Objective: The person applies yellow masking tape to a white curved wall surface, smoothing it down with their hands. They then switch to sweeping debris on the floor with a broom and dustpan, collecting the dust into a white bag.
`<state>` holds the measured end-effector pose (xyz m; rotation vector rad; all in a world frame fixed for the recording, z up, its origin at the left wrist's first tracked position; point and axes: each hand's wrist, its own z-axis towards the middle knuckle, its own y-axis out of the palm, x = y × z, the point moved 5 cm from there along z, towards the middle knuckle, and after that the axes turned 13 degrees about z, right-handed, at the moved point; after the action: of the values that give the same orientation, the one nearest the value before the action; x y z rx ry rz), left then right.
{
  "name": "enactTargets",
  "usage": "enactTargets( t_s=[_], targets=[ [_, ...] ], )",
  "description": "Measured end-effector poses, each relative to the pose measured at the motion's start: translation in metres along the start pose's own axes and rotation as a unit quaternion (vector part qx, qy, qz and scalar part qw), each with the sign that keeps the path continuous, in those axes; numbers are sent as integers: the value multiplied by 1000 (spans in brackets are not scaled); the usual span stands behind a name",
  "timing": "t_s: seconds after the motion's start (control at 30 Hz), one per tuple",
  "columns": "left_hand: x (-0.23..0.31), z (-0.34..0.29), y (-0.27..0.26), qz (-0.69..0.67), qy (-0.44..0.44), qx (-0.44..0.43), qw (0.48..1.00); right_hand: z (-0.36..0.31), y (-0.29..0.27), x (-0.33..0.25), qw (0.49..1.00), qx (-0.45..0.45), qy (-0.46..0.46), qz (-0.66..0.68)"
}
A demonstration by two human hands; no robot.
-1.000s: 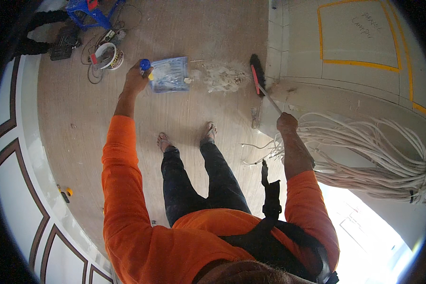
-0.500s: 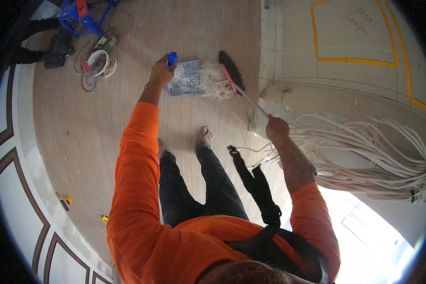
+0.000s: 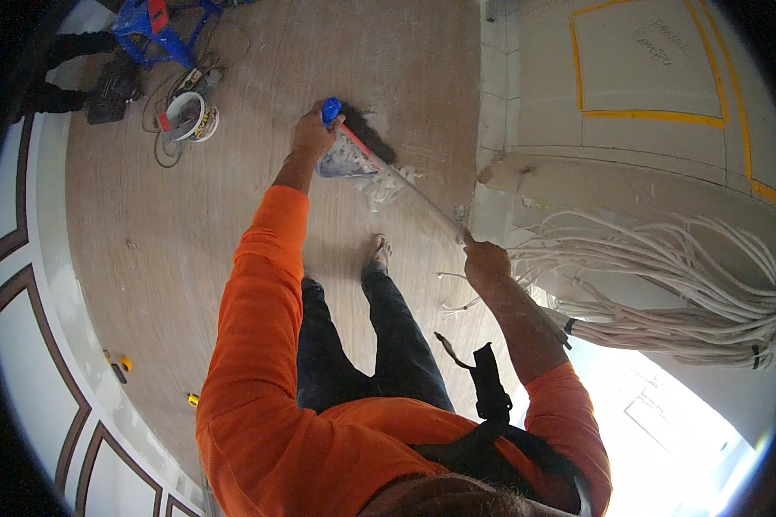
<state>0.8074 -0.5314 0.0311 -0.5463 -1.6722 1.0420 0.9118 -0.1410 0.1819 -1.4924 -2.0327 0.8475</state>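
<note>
Upper middle of the frame, the left hand [image 3: 312,135] is wrapped around the blue handle of a dustpan [image 3: 347,157] tilted on the wooden floor [image 3: 147,250]. The right hand [image 3: 485,261] is closed around a broom [image 3: 388,159] whose bristles touch the pan. Bare floor spreads left; white cables [image 3: 664,284] crowd the right edge.

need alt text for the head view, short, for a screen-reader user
Seen from above, a person in an orange long-sleeved shirt sweeps a dusty wooden floor: the left hand holds a blue-handled dustpan while the right hand grips a long broom pushing pale debris into it. A bundle of white cables lies to the right, a blue stool at upper left.
</note>
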Motion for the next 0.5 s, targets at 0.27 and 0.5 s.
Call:
enactTargets(
  t_s=[0.27,0.5],
  targets=[
    [-43,-13,-1,2,-72,-19,997,-51,-30,37,998,37,54,3],
    [-43,-39,-43,-12,-5,-36,999,-50,-20,88,992,65,101,-50]
  ],
)
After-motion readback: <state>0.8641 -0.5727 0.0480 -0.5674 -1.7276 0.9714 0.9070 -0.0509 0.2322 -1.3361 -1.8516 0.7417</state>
